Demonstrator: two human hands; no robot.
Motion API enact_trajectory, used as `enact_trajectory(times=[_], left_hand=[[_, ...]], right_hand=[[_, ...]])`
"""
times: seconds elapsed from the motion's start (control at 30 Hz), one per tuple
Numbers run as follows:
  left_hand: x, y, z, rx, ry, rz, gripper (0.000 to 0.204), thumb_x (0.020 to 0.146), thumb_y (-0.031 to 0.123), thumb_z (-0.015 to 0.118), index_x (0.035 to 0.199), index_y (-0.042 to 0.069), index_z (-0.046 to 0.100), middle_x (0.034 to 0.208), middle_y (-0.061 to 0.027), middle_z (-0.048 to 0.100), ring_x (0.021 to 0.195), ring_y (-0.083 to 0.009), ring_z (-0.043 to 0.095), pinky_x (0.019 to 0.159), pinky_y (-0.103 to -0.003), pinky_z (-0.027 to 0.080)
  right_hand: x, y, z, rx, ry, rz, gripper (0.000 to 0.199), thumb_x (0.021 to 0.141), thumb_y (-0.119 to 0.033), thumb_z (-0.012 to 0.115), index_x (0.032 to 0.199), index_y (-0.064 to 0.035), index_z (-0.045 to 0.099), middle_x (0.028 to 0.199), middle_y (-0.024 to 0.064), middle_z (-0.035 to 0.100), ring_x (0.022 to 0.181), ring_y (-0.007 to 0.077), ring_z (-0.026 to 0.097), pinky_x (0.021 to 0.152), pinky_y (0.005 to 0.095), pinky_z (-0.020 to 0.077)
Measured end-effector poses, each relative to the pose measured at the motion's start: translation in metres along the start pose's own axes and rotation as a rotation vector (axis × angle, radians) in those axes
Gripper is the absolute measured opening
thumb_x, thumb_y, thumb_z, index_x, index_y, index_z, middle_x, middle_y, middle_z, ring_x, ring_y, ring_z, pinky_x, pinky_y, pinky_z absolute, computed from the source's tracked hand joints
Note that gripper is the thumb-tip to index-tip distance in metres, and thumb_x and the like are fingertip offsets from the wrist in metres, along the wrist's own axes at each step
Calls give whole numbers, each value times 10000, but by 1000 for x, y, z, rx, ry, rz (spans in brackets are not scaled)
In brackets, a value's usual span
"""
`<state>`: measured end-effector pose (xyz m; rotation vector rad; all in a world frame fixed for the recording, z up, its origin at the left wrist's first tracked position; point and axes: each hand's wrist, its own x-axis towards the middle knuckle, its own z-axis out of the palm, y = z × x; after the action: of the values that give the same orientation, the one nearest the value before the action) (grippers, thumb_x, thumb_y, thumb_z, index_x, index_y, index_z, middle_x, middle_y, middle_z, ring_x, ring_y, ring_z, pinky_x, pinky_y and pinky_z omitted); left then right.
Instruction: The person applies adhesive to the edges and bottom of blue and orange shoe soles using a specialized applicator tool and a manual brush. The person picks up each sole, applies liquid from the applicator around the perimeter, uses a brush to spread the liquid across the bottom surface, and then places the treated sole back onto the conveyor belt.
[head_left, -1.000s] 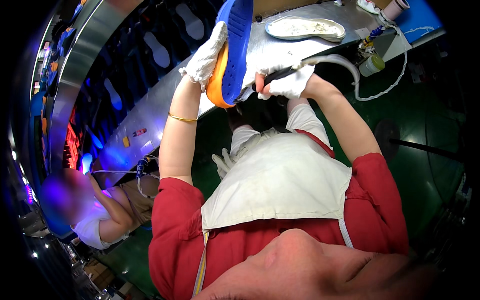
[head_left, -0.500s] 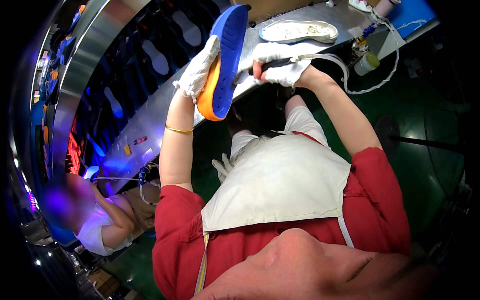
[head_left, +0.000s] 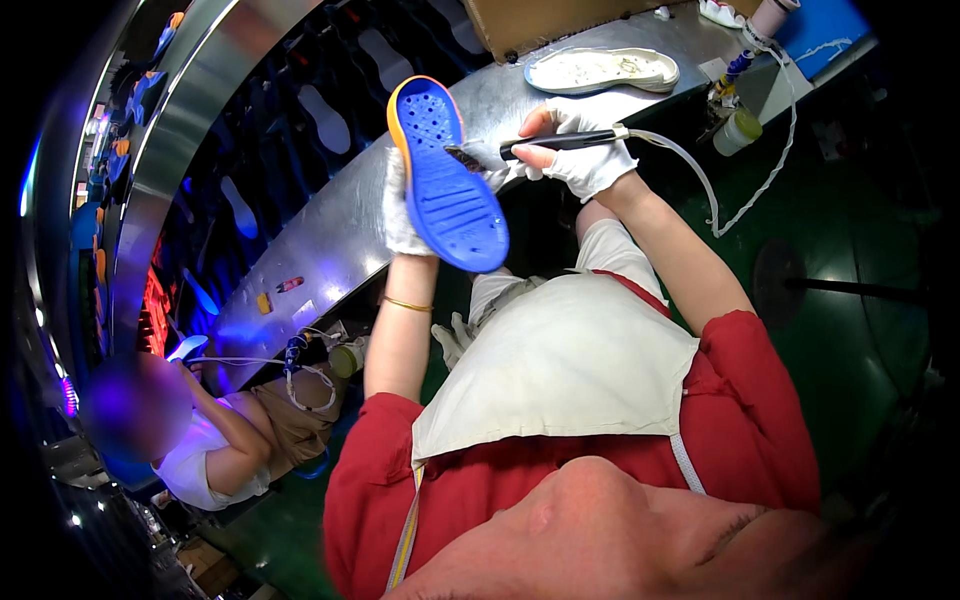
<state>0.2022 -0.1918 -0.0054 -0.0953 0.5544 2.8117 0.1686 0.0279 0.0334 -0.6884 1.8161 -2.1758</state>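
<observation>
A blue shoe sole (head_left: 455, 195) with an orange edge is held up in my gloved left hand (head_left: 402, 215), which grips it from behind and below; most of those fingers are hidden. Its inner face, with small holes and ridges, is turned toward me. In a white glove with bare fingertips, my right hand (head_left: 585, 155) is closed round a black-handled brush (head_left: 560, 143). The dark bristles touch or nearly touch the sole's middle. From the handle's end runs a pale tube (head_left: 685, 160).
A white sole (head_left: 602, 70) lies on the metal bench (head_left: 330, 235) beyond my right hand. Several soles (head_left: 325, 120) lie on a dark surface at the left, behind a curved metal rim. Another person (head_left: 225, 440) works at the lower left. A bottle (head_left: 738, 132) hangs by the bench's right.
The blue sole has turned round and come lower, its inner face now toward me. My left hand has shifted with it. My right hand and brush have moved slightly lower and right.
</observation>
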Motion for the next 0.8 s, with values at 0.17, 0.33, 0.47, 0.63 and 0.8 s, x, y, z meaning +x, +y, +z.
enact_trajectory(times=[0.17, 0.33, 0.47, 0.63, 0.8], left_hand=[[-5, -53, 28, 46, -72, 55, 632, 861, 412, 543, 1314, 5, 372, 1255, -197, 489, 1109, -318, 520, 969, -459, 414], [7, -63, 18, -194, -54, -12, 688, 824, 596, 499, 1261, 70, 429, 1220, -141, 508, 1064, -285, 538, 917, -430, 461], [11, -56, 23, -191, -237, 48, 625, 870, 552, 459, 1293, 96, 402, 1258, -119, 478, 1102, -262, 505, 955, -419, 429], [18, -52, 18, -13, -43, 208, 664, 848, 575, 475, 1265, 63, 418, 1192, -107, 528, 1058, -230, 527, 938, -370, 440], [27, -40, 10, -65, -182, 190, 633, 879, 575, 405, 1290, 93, 421, 1242, -117, 513, 1114, -260, 507, 969, -395, 412]], right_hand=[[15, 4, -3, -53, 244, -202, 150, 782, -109, 691, 847, -31, 581, 747, 51, 627, 669, 95, 605, 625, 214, 495], [-4, -6, 19, -89, 53, -194, 121, 791, -38, 648, 865, -36, 553, 722, 55, 611, 652, 91, 611, 604, 219, 506], [-1, -13, 10, 65, 127, -196, 148, 793, -26, 635, 913, -45, 549, 739, 41, 598, 620, 93, 586, 575, 217, 493], [-10, -10, 22, -243, -46, -264, 200, 738, -34, 662, 914, -42, 567, 725, 57, 595, 638, 99, 577, 596, 241, 485], [-12, -2, 19, -170, -20, -289, 198, 766, -36, 646, 951, -40, 577, 803, 56, 610, 671, 101, 570, 622, 236, 478]])
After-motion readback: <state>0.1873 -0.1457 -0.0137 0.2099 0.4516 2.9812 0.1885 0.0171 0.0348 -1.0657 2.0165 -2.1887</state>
